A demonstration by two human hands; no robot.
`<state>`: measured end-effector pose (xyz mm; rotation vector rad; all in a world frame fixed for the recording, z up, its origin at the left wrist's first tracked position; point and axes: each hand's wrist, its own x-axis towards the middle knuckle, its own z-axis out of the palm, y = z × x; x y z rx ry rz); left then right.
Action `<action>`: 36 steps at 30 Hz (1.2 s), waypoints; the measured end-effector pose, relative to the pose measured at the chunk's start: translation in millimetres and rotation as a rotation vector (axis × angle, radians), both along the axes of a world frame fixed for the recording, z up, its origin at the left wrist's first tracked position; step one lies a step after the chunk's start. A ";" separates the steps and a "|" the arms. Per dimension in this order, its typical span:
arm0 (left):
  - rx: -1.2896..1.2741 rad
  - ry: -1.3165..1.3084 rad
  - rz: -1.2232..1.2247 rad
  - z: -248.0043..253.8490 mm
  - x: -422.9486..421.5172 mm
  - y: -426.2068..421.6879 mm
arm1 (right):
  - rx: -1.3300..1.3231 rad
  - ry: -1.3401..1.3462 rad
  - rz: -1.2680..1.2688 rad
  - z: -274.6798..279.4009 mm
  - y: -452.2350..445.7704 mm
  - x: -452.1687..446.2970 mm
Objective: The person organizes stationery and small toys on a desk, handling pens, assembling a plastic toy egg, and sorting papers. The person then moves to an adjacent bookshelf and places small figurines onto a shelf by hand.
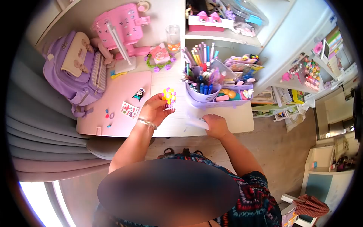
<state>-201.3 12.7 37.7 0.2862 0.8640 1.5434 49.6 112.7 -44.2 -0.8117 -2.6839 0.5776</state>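
My left hand (154,109) is closed on a small hair comb (169,99) with yellow and pink flower shapes on top and pale teeth pointing down. It is held above the desk. My right hand (216,126) grips a flat white thing (197,123), blurred by motion, near the desk's front edge; its kind cannot be made out. A sticker sheet (129,109) with red designs lies left of my left hand. Close by is a small black and teal figure (138,94) on the pink mat (92,123).
A purple backpack (77,68) stands at the left, next to a pink book stand (119,26) and a white lamp (121,45). A lilac organizer (204,99) full of pens stands at the right. A clear cup (173,36) is at the back.
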 end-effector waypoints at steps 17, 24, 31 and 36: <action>0.284 0.615 -0.157 89.9 73.4 16.2 | -0.009 0.209 -0.122 -19.4 5.3 20.2; 0.339 1.239 0.198 186.9 54.4 92.1 | -0.051 0.181 -0.144 -16.4 5.8 22.4; 0.316 1.783 0.428 225.3 36.9 224.5 | -0.070 0.200 -0.151 -13.4 6.6 21.7; -0.028 2.006 0.348 238.5 42.2 243.6 | -0.049 0.221 -0.169 -17.0 6.4 21.8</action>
